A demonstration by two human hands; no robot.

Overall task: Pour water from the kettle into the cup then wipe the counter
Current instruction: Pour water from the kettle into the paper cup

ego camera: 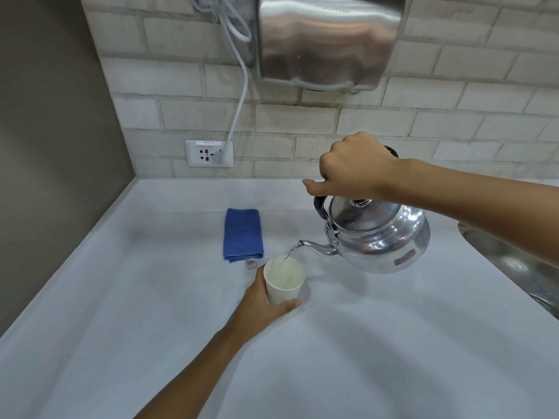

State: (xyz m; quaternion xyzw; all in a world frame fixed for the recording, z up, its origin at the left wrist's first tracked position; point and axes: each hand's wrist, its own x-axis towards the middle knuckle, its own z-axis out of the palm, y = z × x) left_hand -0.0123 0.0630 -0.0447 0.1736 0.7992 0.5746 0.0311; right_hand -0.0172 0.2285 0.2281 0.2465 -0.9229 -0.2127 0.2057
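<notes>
A shiny steel kettle (pixel 381 234) hangs tilted above the white counter (pixel 121 328), its spout pointing left and down. My right hand (pixel 354 167) is shut on its black handle from above. A thin stream of water runs from the spout into a white paper cup (pixel 284 282) standing on the counter. My left hand (pixel 260 303) wraps around the cup's lower left side. A folded blue cloth (pixel 243 234) lies flat just behind the cup, apart from both hands.
A metal sink (pixel 520 267) sits at the right edge. On the brick wall hang a steel hand dryer (pixel 326 40) and a socket (pixel 209 153) with a white cable plugged in. A grey wall closes the left side. A small tag (pixel 250 264) lies by the cloth.
</notes>
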